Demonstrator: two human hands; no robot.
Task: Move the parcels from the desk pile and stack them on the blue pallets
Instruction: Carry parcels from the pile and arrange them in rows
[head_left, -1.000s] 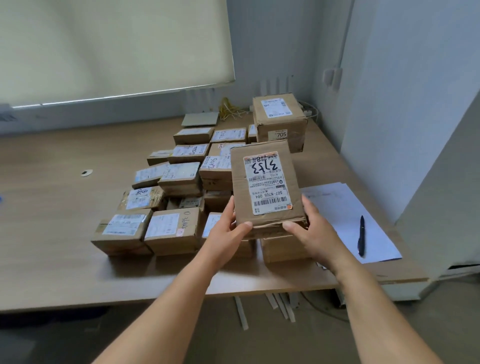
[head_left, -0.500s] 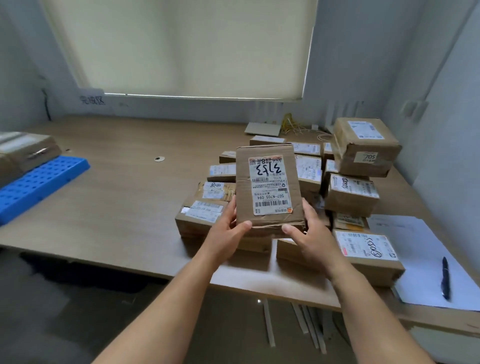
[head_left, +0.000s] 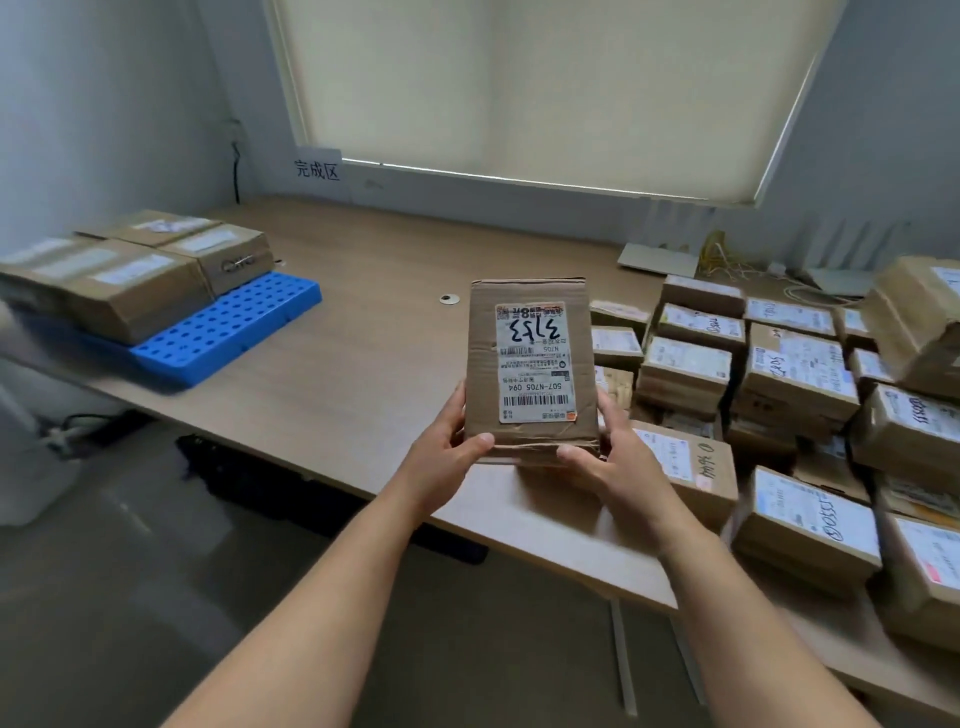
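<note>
I hold a flat cardboard parcel (head_left: 530, 364) with a white shipping label and handwritten digits above the desk's front edge. My left hand (head_left: 447, 457) grips its lower left corner and my right hand (head_left: 608, 462) grips its lower right corner. The pile of parcels (head_left: 795, 374) covers the desk on the right. A blue perforated pallet (head_left: 228, 327) lies on the desk at the left, with several brown parcels (head_left: 135, 270) stacked on its far side.
The wooden desk (head_left: 363, 322) runs under a window with a closed blind (head_left: 519, 83). A paper sign (head_left: 318, 169) with characters is on the wall. A small round ring (head_left: 449, 298) lies mid-desk. Yellow cables (head_left: 719, 254) sit at the back right.
My view has swung left, bringing the blue pallet and its parcels fully into view. The held parcel has moved left, away from the pile, still gripped by both hands.
</note>
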